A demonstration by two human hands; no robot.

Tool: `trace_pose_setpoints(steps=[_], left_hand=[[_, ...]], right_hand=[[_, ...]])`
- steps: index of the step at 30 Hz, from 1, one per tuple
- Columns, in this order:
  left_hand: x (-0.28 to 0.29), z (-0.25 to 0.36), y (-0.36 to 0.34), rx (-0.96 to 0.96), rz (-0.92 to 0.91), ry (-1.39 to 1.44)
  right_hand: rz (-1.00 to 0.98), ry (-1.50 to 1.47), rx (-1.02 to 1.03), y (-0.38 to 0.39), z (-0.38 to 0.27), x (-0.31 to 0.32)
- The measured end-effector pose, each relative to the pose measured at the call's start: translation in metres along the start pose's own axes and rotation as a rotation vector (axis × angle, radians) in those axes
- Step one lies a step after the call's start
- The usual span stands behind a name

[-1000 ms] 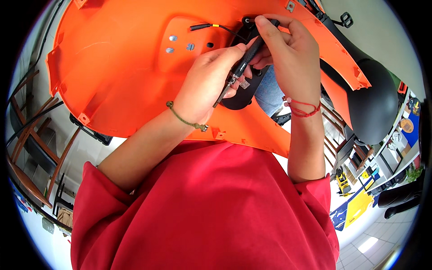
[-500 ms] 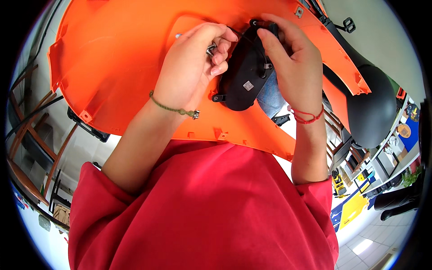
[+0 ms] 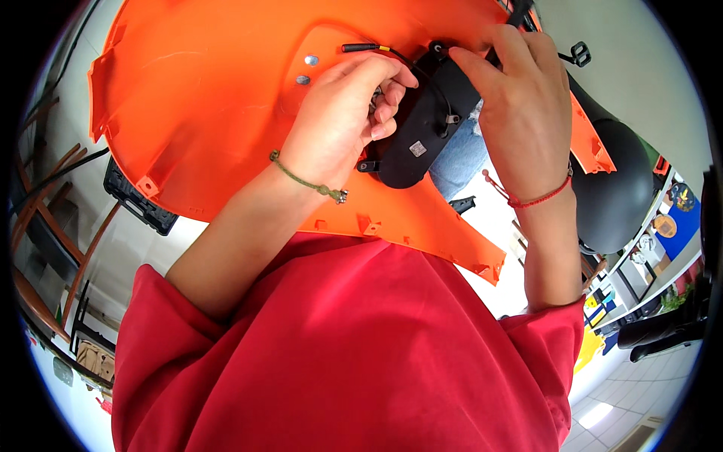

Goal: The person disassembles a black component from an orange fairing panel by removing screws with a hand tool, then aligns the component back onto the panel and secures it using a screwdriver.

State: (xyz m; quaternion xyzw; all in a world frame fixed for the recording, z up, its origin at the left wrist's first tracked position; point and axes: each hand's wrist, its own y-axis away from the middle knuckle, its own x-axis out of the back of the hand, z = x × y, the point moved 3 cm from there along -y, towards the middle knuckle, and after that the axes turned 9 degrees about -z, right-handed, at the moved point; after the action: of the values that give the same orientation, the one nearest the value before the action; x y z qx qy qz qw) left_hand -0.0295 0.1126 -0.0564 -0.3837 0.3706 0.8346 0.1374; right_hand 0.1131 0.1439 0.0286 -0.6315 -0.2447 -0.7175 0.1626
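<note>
A black oblong housing point(image 3: 422, 128) with screw tabs and a small square label lies against the inner side of a curved orange plastic panel point(image 3: 218, 98). From it runs a thin black cable ending in a plug point(image 3: 358, 47) with a yellow band. My left hand point(image 3: 350, 102) is closed beside the housing, its curled fingers around small shiny metal pieces that look like screws. At the housing's upper right, my right hand point(image 3: 527, 102) grips a black rod-shaped thing point(image 3: 518, 13), partly hidden by the fingers. Two round metallic spots point(image 3: 311, 60) show on the panel.
A black saddle-like part point(image 3: 621, 188) and a pedal point(image 3: 580, 53) are at the right. Wooden chairs point(image 3: 56, 218) stand at the left, near a black plastic case point(image 3: 139, 200). Shelves with small items point(image 3: 663, 226) line the far right. Blue denim point(image 3: 459, 158) shows below the housing.
My right hand has moved right, off the housing's upper end, and the black rod now shows in it. My left hand has shifted slightly right and down, uncovering the cable plug and the round spots.
</note>
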Motion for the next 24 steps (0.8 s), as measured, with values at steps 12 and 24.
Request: trace_pose_setpoints(steps=[12, 24], left_hand=[[0.010, -0.003, -0.002, -0.009, 0.053, 0.046], [-0.021, -0.046, 0.017, 0.335, -0.465, -0.624]], right_hand=[[0.328, -0.249, 0.175, 0.004, 0.007, -0.026], [0.246, -0.569, 0.081, 0.010, 0.006, -0.028]])
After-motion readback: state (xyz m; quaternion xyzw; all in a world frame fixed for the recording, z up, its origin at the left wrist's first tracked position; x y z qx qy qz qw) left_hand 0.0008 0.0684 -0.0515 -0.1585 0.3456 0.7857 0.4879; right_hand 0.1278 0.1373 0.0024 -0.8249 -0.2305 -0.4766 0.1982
